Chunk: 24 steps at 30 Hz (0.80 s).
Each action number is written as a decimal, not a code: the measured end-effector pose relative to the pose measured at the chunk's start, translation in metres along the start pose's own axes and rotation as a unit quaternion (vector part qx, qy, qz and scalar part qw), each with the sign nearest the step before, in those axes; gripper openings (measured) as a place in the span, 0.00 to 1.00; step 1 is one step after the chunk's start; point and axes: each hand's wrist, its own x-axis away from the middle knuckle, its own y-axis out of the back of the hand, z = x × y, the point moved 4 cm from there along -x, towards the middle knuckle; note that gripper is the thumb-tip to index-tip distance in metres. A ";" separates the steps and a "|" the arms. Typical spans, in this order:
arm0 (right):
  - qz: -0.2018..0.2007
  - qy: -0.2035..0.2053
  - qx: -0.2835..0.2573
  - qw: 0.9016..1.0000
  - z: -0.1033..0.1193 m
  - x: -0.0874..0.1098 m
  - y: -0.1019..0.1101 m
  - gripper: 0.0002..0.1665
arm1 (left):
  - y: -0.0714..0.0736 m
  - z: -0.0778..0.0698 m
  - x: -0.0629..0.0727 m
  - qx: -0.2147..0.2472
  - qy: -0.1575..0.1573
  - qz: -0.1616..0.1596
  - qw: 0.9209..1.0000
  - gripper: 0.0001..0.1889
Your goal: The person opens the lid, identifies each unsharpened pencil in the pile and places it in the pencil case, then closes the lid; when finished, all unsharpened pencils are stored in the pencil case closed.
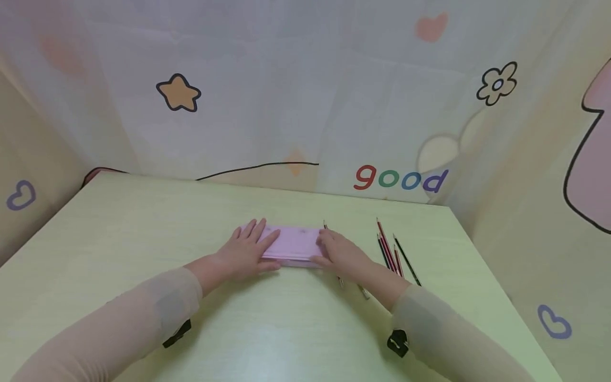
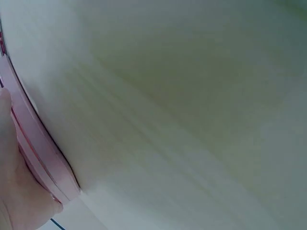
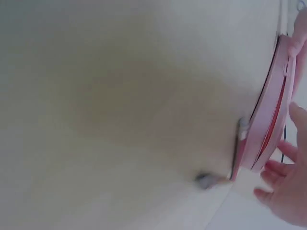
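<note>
A pink zippered pencil case [image 1: 297,245] lies flat on the table. My left hand [image 1: 242,255] rests across its left end, fingers spread and straight on top, thumb along the front side. At the right end is my right hand [image 1: 346,257], its fingers loosely bent and thumb near the front edge. The right wrist view shows those fingers spread apart beside the end of the case. A red line runs along the zipper side, with a zipper pull [image 3: 286,69] near the left thumb. Whether the zipper is fully closed cannot be told.
Several red and dark pencils [image 1: 385,246] lie to the right of the right forearm. More pencils [image 1: 364,292] are partly hidden under the right hand and wrist. The pale table [image 1: 143,228] meets a patterned curtain [image 1: 267,95] at the back and sides.
</note>
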 end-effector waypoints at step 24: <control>0.102 -0.034 0.059 0.992 0.000 -0.001 -0.017 0.55 | -0.002 -0.008 -0.011 -0.010 -0.004 0.020 1.000 0.45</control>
